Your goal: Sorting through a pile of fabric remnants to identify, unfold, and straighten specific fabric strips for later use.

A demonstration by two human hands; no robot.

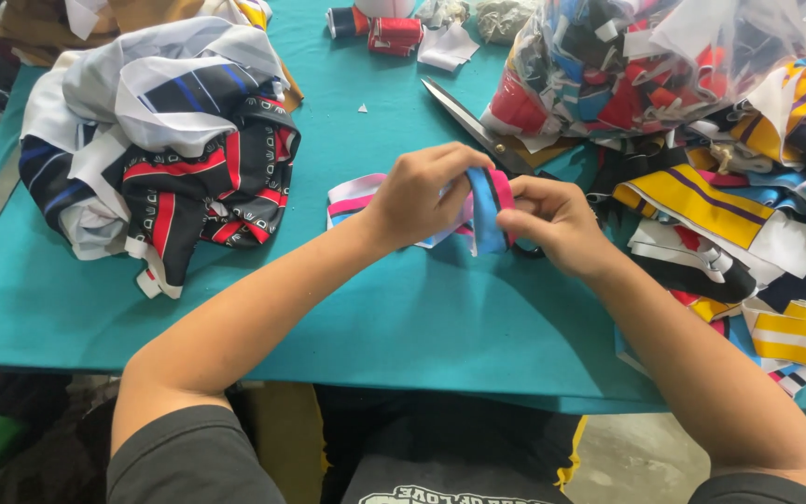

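**Fingers pinching a striped fabric strip over a teal table**

Head view. Fingers [515,222] of the right hand [557,224] were curled tightly on the right edge of a striped fabric strip [487,210], blue with a pink band, at the centre of the frame. The left hand [422,191] closed over the same strip from the left, its fingers bent down and its thumb hidden behind the cloth; both hands gripped it firmly, with no gap visible between fingertips and fabric. The strip stood folded upright between the two hands, just above the teal table [375,317]. More pink, white and blue fabric [352,198] trailed from under the left hand and lay on the table.

A pair of scissors [464,117] lay just beyond the hands, blades pointing to the upper left, handles hidden behind the right hand. At the left of the frame sat a heap of black, red and white garments [170,140]. At the right, a pile of loose trims [748,224] in yellow, black, white and red spread along the table edge, with a clear plastic bag of scraps [636,65] above it in the upper right. Red thread spools [394,33] stood at the top centre.
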